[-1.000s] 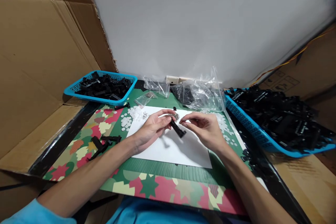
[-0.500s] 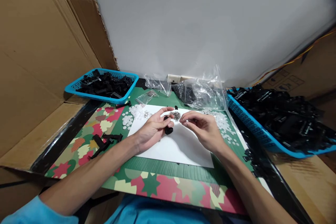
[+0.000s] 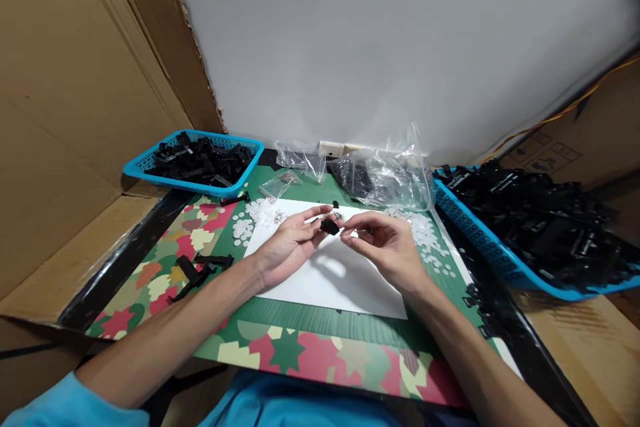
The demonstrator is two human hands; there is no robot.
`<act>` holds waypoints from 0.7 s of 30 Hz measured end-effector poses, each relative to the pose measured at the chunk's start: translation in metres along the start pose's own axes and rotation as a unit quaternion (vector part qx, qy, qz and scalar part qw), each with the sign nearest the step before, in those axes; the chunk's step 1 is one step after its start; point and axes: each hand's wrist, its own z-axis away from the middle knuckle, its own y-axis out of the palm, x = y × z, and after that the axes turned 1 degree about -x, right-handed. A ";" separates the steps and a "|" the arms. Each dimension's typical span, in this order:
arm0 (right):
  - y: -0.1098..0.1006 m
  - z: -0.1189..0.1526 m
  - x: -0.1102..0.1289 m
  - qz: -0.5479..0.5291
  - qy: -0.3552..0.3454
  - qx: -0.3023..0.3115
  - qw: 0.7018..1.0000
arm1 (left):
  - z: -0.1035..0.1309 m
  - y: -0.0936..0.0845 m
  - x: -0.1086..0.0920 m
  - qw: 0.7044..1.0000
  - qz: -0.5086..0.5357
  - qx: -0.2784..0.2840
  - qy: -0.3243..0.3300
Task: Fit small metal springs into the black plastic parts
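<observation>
Above the white paper sheet (image 3: 330,280), my left hand (image 3: 295,240) grips a small black plastic part (image 3: 329,226) between thumb and fingers. My right hand (image 3: 385,240) is close by on the right, its thumb and forefinger pinched near the part's edge; whatever sits in the pinch is too small to make out. Behind the part, a pile of tiny metal pieces (image 3: 339,216) is partly hidden by my hands. A smaller cluster of metal pieces (image 3: 279,217) lies farther left on the sheet.
Blue baskets of black parts stand at left (image 3: 243,188) and right (image 3: 480,240). White discs (image 3: 243,230) are scattered on both sides of the sheet. Clear plastic bags (image 3: 395,180) lie against the wall. Loose black parts (image 3: 197,273) rest near my left forearm.
My left hand has turned the black part, raising it and tilting it toward my right fingers. The part now covers more of the metal pile. My right hand has shifted only slightly.
</observation>
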 end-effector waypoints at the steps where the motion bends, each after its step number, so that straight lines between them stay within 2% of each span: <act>1: 0.002 0.000 0.001 0.004 -0.006 -0.004 1.000 | 0.001 0.001 0.000 1.000 0.003 0.004 -0.004; 8: 0.007 0.002 0.005 0.021 -0.018 -0.047 0.998 | 0.008 0.008 0.013 0.996 -0.019 0.070 -0.052; 12: 0.006 0.002 0.005 0.005 0.005 -0.035 0.999 | 0.012 0.010 0.018 0.992 -0.061 0.093 -0.056; 15: 0.005 0.002 0.004 0.016 0.000 -0.021 1.000 | 0.010 0.008 0.019 0.982 -0.158 0.093 -0.037; 18: 0.006 0.002 0.003 0.039 -0.008 -0.008 0.999 | 0.008 0.006 0.018 0.963 -0.258 0.074 0.012; 21: 0.007 0.002 0.002 0.068 -0.013 0.003 0.998 | 0.009 0.007 0.015 0.960 -0.275 0.058 0.002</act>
